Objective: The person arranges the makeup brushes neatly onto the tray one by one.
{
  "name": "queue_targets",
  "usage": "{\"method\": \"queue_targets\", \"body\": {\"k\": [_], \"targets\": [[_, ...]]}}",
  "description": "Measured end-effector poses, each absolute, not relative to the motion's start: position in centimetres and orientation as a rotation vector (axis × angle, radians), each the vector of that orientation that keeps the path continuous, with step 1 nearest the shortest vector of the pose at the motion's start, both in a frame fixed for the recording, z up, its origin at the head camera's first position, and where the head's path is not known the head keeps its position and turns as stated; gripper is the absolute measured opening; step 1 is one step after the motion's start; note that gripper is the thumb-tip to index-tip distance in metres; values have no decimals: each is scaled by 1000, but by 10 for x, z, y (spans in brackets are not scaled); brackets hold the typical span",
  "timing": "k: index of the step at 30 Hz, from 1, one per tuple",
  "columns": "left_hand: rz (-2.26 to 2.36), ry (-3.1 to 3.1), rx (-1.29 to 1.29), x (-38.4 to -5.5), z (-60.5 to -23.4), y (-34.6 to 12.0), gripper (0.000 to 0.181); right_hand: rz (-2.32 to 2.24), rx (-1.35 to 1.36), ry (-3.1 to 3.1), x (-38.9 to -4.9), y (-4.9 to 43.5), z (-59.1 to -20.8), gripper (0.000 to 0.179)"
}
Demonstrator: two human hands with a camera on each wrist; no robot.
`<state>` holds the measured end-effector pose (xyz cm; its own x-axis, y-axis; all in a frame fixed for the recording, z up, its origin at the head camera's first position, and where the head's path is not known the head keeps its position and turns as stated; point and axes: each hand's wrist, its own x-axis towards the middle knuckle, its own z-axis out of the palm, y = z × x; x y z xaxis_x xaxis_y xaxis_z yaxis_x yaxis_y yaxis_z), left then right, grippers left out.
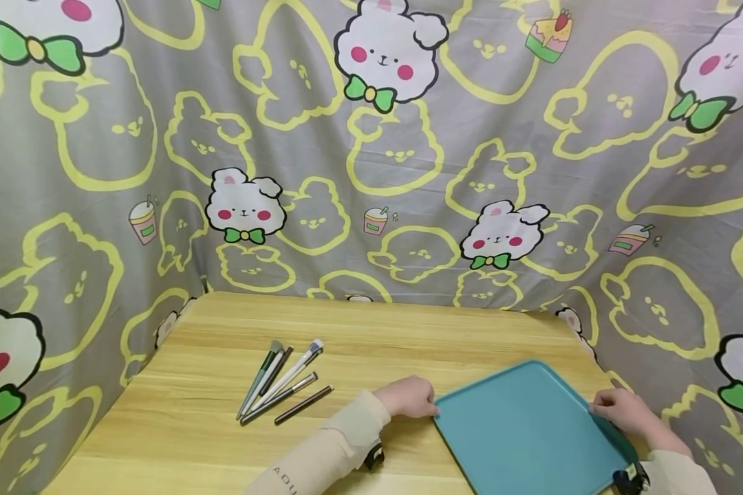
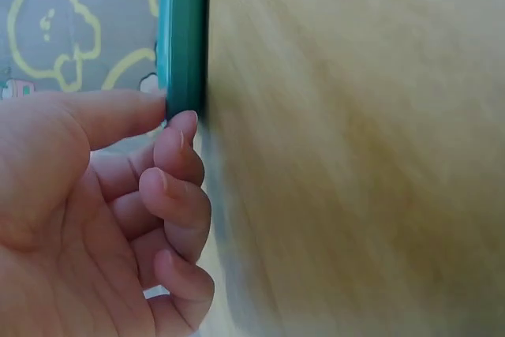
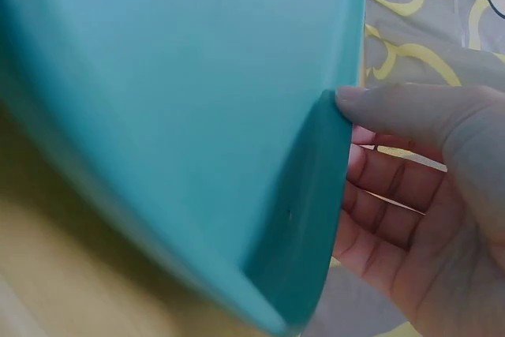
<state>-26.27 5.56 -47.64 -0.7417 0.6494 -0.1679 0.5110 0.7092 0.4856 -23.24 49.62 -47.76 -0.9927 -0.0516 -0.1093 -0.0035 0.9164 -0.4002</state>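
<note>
A teal rectangular tray (image 1: 532,426) with a low raised rim is at the right of the table in the head view, its near end cut off by the frame. My left hand (image 1: 408,397) pinches its left rim between thumb and curled fingers, as the left wrist view shows at the tray edge (image 2: 186,37). On the opposite side my right hand (image 1: 625,412) grips the right rim, thumb (image 3: 394,112) on top and fingers (image 3: 383,203) behind the wall. No objects lie on the visible part of the tray.
Several makeup brushes (image 1: 285,385) lie in a loose group on the wooden table (image 1: 223,330), left of my left forearm. A dark slim stick (image 1: 305,405) is nearest to that sleeve. Patterned grey cloth (image 1: 408,172) hangs behind the table and along both sides.
</note>
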Motion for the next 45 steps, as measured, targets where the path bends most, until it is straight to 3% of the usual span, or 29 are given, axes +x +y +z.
{"method": "queue_targets", "body": {"k": [14,32,45], "targets": [[659,2738,715,-267,-476,45,58,-767,-90,2885,-235,479,-477,27],[677,2852,504,-296,-476,3,38,-932,-221,2784,-238,427,-475,20],[776,2863,388,-309,-474,-22,47,-941,-290,2751,-240,400,-477,20]]}}
